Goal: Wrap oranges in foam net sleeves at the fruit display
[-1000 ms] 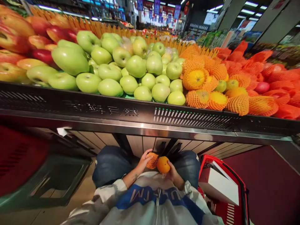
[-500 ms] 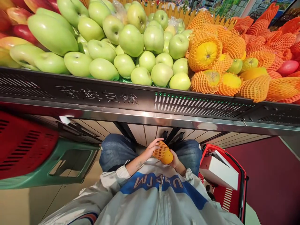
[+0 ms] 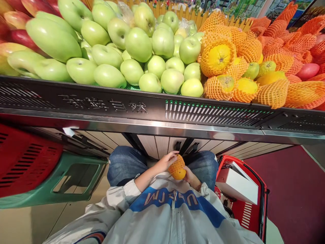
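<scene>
In front of my lap I hold an orange (image 3: 179, 174) partly inside an orange foam net sleeve (image 3: 177, 163). The sleeve covers the upper part of the fruit, and its lower part is bare. My left hand (image 3: 165, 162) is closed on the sleeve from the left, fingers lying over its top. Around the right side of the orange wraps my right hand (image 3: 190, 175), its fingertips partly hidden behind the fruit.
Green apples (image 3: 138, 44) and netted oranges (image 3: 219, 57) fill a black-fronted display (image 3: 106, 101) ahead. A red basket (image 3: 25, 159) rests on a green stool (image 3: 68, 193) at left. Another red basket (image 3: 247, 217) at right holds a white box (image 3: 238, 186).
The foam sleeve now covers more of the orange, and less bare peel shows. My left hand has shifted slightly right along with it. The view has turned a little.
</scene>
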`<state>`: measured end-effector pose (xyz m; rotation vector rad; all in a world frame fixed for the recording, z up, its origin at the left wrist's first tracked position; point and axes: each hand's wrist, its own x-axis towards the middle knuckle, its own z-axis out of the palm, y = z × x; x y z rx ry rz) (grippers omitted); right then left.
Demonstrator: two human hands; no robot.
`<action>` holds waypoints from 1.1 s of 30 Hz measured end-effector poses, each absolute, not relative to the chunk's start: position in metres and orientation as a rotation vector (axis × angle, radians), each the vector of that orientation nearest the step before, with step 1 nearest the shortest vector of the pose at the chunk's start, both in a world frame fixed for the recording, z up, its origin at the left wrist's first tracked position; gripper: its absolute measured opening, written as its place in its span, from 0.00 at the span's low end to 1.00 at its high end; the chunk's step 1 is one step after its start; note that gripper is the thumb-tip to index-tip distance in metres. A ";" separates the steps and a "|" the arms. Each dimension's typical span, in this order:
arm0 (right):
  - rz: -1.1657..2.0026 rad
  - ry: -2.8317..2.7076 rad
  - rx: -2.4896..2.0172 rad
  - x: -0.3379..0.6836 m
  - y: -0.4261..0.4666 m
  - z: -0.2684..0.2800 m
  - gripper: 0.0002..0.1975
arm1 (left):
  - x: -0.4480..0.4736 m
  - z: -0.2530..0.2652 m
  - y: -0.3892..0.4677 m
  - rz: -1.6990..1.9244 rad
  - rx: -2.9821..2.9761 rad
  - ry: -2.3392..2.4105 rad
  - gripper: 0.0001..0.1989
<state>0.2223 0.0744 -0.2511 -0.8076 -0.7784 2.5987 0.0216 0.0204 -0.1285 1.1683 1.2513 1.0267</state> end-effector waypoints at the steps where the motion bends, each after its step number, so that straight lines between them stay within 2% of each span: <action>1: 2.605 -0.734 -0.842 0.222 0.075 -0.249 0.26 | 0.019 -0.125 0.020 1.028 1.175 1.271 0.28; 3: 2.613 -0.652 -0.899 0.220 0.075 -0.244 0.28 | 0.018 -0.119 0.017 1.013 1.219 1.308 0.30; 7: 2.581 -0.546 -0.954 0.214 0.078 -0.239 0.25 | 0.036 -0.125 0.007 0.839 1.588 1.484 0.44; 9: 2.578 -0.519 -0.960 0.212 0.079 -0.236 0.24 | 0.047 -0.133 0.003 0.733 1.701 1.624 0.47; 14: 2.580 -0.498 -0.931 0.207 0.076 -0.221 0.27 | 0.056 -0.151 0.004 0.705 1.688 1.837 0.42; 20: 2.503 -0.592 -0.961 0.200 0.074 -0.213 0.28 | 0.047 -0.149 0.003 0.812 1.660 1.903 0.43; 23: 2.346 -0.682 -0.988 0.199 0.075 -0.213 0.26 | 0.044 -0.148 0.000 0.882 1.688 1.872 0.42; 28: 2.161 -0.770 -0.993 0.206 0.079 -0.211 0.15 | 0.045 -0.150 -0.005 0.948 1.725 1.835 0.44; 33: 2.186 -0.755 -0.966 0.209 0.079 -0.207 0.16 | 0.044 -0.150 -0.005 1.014 1.702 1.904 0.45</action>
